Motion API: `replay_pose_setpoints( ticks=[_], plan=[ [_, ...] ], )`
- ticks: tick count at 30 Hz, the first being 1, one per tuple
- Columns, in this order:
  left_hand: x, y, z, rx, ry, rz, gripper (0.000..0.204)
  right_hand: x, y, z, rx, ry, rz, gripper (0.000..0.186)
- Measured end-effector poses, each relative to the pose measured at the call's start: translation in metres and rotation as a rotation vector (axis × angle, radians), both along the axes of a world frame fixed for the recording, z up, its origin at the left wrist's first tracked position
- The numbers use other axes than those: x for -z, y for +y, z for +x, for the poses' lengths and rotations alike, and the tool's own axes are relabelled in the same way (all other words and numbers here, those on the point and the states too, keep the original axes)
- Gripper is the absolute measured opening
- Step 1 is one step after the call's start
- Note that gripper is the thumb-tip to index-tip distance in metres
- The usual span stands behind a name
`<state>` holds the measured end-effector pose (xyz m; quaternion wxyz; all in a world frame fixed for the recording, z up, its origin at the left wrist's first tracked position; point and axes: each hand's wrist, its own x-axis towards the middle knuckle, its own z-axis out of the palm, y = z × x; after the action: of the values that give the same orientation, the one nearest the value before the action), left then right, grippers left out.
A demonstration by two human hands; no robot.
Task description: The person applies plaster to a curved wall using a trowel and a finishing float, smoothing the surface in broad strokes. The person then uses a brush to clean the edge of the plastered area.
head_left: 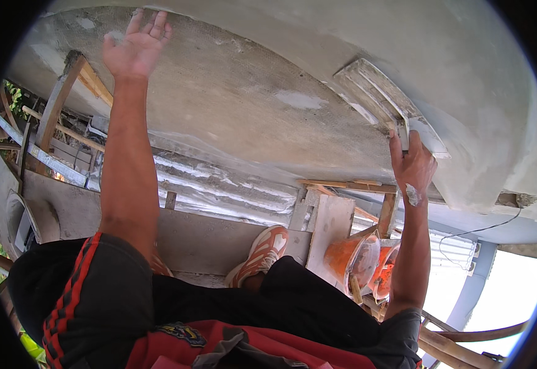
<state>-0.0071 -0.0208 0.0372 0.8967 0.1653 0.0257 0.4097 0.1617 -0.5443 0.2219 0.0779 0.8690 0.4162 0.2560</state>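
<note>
We gripped a trowel [386,86] in our right hand [415,166] where smooth grey plaster [459,67] met a rougher panel [231,92]; our left hand [134,55] was raised, open and without a tool; the plaster looked largely smoothed, the patchy panel, we judged, unfinished.

The right hand [415,165] holds a plastering trowel [386,92]

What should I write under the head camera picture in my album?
Right hand grips a flat grey trowel at the smooth grey plaster, left hand raised open, orange plastic buckets below.
</note>
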Motion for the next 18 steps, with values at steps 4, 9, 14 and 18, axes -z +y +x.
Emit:
replay_pose_setpoints(
  ticks=[4, 9, 14, 18],
  plan=[
    [0.002, 0.006, -0.004, 0.033, -0.008, 0.024, 0.091, -0.008, -0.025, -0.01, 0.268, -0.016, -0.003, 0.04],
    [0.013, 0.015, -0.001, 0.179, -0.247, -0.066, 0.077, -0.01, -0.036, -0.024, 0.169, 0.172, 0.13, 0.034],
    [0.018, 0.017, 0.004, 0.189, -0.265, -0.168, 0.082, -0.017, 0.028, -0.04, -0.002, 0.235, -0.126, 0.026],
    [0.017, 0.016, 0.004, 0.162, -0.276, -0.127, 0.085, -0.022, 0.064, -0.044, -0.036, 0.1, -0.223, 0.027]
  ],
)
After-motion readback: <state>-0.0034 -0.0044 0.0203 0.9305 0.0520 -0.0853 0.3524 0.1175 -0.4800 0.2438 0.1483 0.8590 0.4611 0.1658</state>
